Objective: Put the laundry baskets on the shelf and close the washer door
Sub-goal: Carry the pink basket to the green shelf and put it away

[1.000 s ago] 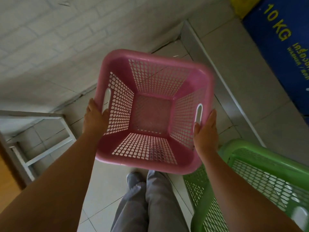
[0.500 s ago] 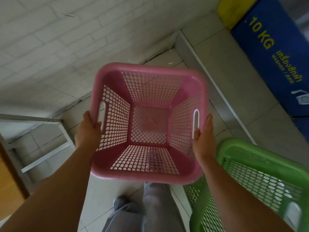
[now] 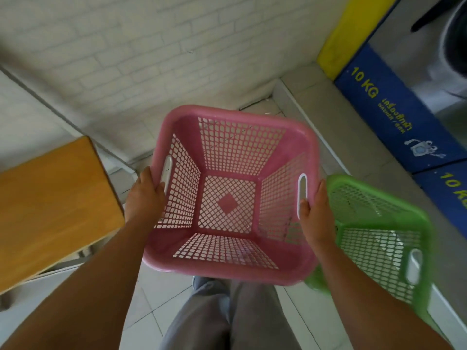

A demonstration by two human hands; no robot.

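I hold an empty pink laundry basket (image 3: 228, 137) in the air in front of me, above the tiled floor. My left hand (image 3: 145, 195) grips its left rim by the slot handle, and my right hand (image 3: 314, 210) grips the right rim by the other handle. A green laundry basket (image 3: 384, 223) stands on the floor at the right, partly behind my right arm. An orange wooden shelf top (image 3: 53, 205) on a white frame lies at the left. The washer (image 3: 452, 46) shows at the top right corner; its door is mostly out of view.
A white brick wall (image 3: 141, 46) runs behind the pink basket. A raised tiled step (image 3: 336, 127) carries blue panels (image 3: 396, 114) marked 10 KG and a yellow panel (image 3: 351, 34). My legs in grey trousers (image 3: 222, 317) stand below the basket.
The view has lifted and swung: the orange shelf top has come into sight at the left, and more of the washer at the right. Both hands keep their hold on the pink basket.
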